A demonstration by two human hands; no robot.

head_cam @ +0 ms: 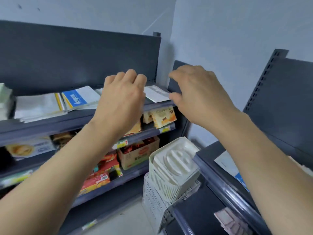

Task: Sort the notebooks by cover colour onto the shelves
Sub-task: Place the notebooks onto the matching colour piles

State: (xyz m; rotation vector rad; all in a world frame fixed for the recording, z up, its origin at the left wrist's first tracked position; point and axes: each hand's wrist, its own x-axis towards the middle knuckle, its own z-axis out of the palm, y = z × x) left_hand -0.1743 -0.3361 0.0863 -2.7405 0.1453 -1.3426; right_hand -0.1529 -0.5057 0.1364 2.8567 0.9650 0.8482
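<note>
Notebooks lie on the top dark shelf [50, 124]: a white stack [37, 106] at the left, a blue-and-white one [79, 99] beside it, and a white notebook [156, 94] at the right end. My left hand [122, 99] hovers over the shelf with its fingers curled down; what lies under it is hidden. My right hand [198, 97] reaches to the white notebook's right edge, thumb touching the corner. Whether it grips the notebook is unclear.
Lower shelves hold snack packets [163, 117] and a cardboard box [137, 155]. Stacked pale plastic baskets [172, 170] stand on the floor in the corner. A second dark shelf unit [279, 102] at the right carries a blue-and-white notebook [237, 170].
</note>
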